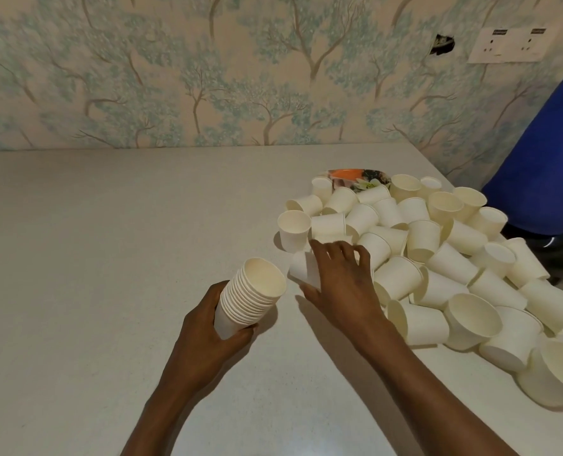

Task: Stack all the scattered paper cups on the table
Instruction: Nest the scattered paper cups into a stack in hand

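On pale table, cup stack, loose cups, tree wallpaper

Nothing legible showed anywhere. Two small dark labels on the wall socket plate were too blurred to read.

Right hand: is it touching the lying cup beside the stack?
Touching. The head view shows the right hand over the cup, with the thumb below it and the fingers across its top, and no gap.
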### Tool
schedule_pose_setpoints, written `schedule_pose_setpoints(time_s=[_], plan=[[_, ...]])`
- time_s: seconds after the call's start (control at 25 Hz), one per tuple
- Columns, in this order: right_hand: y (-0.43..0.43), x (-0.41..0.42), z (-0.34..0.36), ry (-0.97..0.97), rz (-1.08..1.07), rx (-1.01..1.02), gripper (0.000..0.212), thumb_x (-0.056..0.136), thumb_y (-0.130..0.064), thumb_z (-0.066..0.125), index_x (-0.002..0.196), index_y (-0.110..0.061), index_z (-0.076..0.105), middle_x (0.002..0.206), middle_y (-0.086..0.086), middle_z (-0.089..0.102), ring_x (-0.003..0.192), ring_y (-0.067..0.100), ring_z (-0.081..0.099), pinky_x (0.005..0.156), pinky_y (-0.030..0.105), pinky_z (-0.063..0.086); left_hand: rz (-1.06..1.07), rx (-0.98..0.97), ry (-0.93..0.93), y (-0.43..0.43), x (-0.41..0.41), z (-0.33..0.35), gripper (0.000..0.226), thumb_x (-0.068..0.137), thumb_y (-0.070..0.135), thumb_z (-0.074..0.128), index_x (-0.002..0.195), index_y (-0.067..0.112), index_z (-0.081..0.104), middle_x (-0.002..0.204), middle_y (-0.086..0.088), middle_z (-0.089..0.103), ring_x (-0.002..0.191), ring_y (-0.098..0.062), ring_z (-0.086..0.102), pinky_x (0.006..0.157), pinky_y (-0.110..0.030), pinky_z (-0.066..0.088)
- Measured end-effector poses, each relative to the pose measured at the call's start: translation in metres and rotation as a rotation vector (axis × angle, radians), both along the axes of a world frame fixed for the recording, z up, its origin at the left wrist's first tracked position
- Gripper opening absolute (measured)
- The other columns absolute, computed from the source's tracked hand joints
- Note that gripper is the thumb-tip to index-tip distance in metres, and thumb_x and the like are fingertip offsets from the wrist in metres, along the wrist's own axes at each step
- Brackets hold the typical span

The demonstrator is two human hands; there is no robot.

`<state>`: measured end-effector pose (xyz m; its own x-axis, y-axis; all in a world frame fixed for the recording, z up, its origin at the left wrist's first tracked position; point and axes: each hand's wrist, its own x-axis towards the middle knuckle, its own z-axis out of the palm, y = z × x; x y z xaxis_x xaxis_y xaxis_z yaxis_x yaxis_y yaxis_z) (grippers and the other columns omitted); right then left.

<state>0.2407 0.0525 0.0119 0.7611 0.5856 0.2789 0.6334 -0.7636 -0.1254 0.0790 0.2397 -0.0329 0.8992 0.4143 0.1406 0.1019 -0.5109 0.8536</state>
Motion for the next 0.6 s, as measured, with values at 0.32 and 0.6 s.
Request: schedule_pose_setpoints(time_s=[0.32, 0.6], plan=[[0.008, -0.006, 0.004, 0.216, 0.133, 0.527, 0.056, 0.083, -0.035, 0.072, 0.131, -0.023, 0.048, 0.122, -0.002, 0.051, 0.108, 0.017, 0.055, 0.087, 0.035, 0.050, -0.016, 0.042, -0.021, 0.022, 0.006, 0.001, 0.068, 0.079, 0.049, 0.078, 0.136, 0.051, 0.041, 0.126, 0.034, 0.054, 0.119, 0.009, 0.053, 0.086, -0.001, 0.043], [0.009, -0.010, 0.050, 0.382, 0.358, 0.617, 0.053, 0.092, -0.041, 0.068, 0.139, -0.043, 0.045, 0.136, -0.023, 0.051, 0.127, 0.002, 0.050, 0.100, 0.031, 0.049, -0.047, 0.046, -0.028, 0.024, 0.021, 0.006, 0.065, 0.079, 0.046, 0.077, 0.133, 0.054, 0.041, 0.122, 0.038, 0.053, 0.114, 0.014, 0.052, 0.086, 0.002, 0.040]])
